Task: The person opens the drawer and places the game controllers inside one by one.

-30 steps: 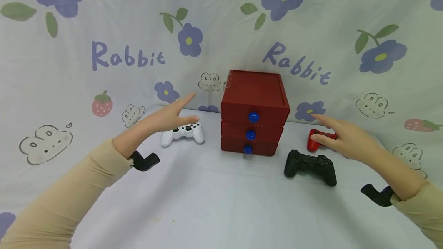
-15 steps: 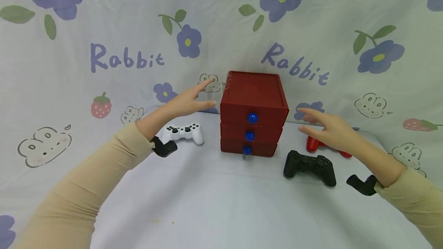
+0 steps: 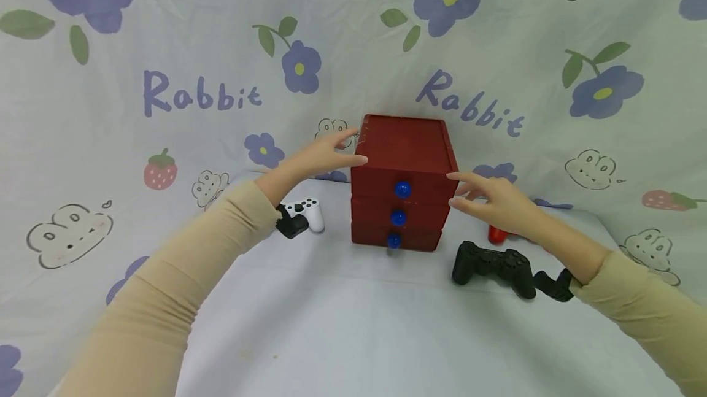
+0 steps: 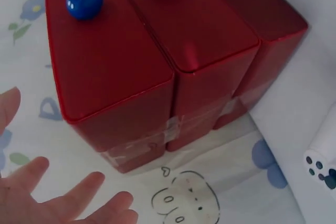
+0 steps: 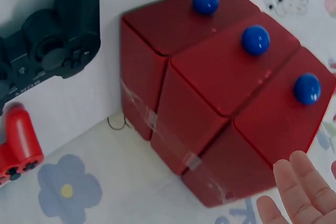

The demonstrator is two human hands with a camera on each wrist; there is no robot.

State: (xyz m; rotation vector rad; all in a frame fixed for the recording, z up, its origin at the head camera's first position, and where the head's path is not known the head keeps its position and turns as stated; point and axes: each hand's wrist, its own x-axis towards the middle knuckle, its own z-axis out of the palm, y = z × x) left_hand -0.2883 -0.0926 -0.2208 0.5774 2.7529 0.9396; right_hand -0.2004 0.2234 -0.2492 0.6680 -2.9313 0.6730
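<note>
A red three-drawer box [image 3: 409,145] stands against the cloth backdrop in the head view, a blue knob [image 3: 403,189] on each closed drawer front. My left hand [image 3: 326,154] is at its upper left side, fingers spread and thumb overlapping the top front corner. In the left wrist view, those fingers [image 4: 79,195] are spread beside the box with nothing in them. At the upper right front corner is my right hand [image 3: 494,200], its fingertips close to the edge. The right wrist view shows its extended fingers [image 5: 302,182] near the top drawer, also holding nothing.
A white game controller [image 3: 313,214] lies left of the box, partly behind the left wrist. To the right lie a black game controller [image 3: 494,265] and, behind it, a red one [image 3: 497,235] mostly covered by the right hand. The white-covered table [image 3: 353,329] extends in front.
Both hands have moved inward toward the box, the left going right and slightly up, the right going left. The box and the controllers have stayed in place.
</note>
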